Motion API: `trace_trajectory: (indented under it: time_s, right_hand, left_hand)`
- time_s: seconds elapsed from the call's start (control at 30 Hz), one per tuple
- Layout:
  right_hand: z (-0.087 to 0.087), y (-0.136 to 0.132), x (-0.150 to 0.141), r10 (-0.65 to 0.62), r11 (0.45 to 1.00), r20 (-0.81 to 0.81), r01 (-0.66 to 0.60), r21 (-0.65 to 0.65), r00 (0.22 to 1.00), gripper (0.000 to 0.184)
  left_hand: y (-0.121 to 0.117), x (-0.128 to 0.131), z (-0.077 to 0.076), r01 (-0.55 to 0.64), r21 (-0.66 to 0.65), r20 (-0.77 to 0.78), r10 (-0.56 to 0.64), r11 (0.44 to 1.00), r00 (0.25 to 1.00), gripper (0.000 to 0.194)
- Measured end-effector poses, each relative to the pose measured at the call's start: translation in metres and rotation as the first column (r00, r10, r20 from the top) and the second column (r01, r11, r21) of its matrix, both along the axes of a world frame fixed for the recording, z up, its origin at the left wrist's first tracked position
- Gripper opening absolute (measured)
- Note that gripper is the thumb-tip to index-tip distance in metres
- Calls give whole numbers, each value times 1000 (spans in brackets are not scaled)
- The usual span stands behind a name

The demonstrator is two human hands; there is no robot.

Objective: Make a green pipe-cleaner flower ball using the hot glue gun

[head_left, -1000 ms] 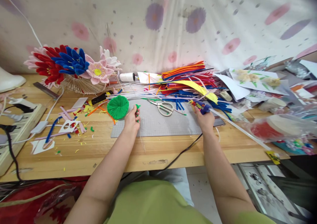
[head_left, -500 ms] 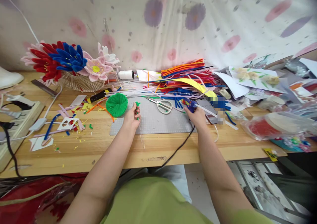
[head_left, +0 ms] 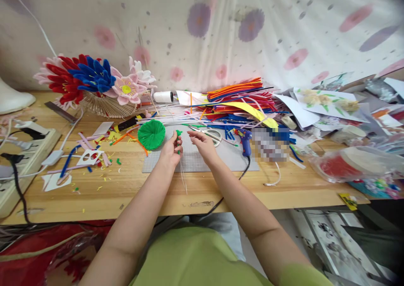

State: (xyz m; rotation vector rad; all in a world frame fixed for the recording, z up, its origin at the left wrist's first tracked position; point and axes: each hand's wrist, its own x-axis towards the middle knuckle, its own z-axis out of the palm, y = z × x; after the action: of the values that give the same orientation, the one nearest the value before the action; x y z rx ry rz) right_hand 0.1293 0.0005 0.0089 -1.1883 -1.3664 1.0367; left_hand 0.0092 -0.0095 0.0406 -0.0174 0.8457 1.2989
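My left hand is closed on a small green pipe-cleaner piece, and thin wires hang below the fist. Just right of it, my right hand is held with its fingers stretched out and nothing visible in them. Behind that hand lie scissors, partly covered by it. A blue glue gun rests at the right side of the grey cutting mat. Left of my left hand stands a round green pipe-cleaner form.
Bundles of coloured pipe cleaners lie along the back. Fuzzy flowers stand at the back left. Scraps and a power strip are on the left; a plastic-wrapped roll is on the right. The glue gun's black cord crosses the front edge.
My right hand has let go of the glue gun, which now lies on the mat, and has moved left beside my left hand. The left hand still holds the green piece.
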Motion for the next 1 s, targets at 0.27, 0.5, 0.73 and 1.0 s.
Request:
trace_trajectory:
  time_s: [0.27,0.5,0.73,1.0]
  right_hand:
    - [2,1,-35,-20,999,-6,20,46,1000,27]
    - [4,-1,-37,-15,987,134,-6,160,991,36]
    - [4,-6,-38,-87,956,269,4,295,959,38]
    - [10,-13,-40,-91,945,257,2,327,962,39]
  left_hand:
    - [2,-10,-4,-51,4,-18,51,999,999,17]
    - [1,-11,-6,-94,57,-72,98,994,993,17]
    - [-3,-6,-6,-173,146,-172,198,974,965,12]
    - [-5,0,-6,-209,258,-260,277,943,925,16]
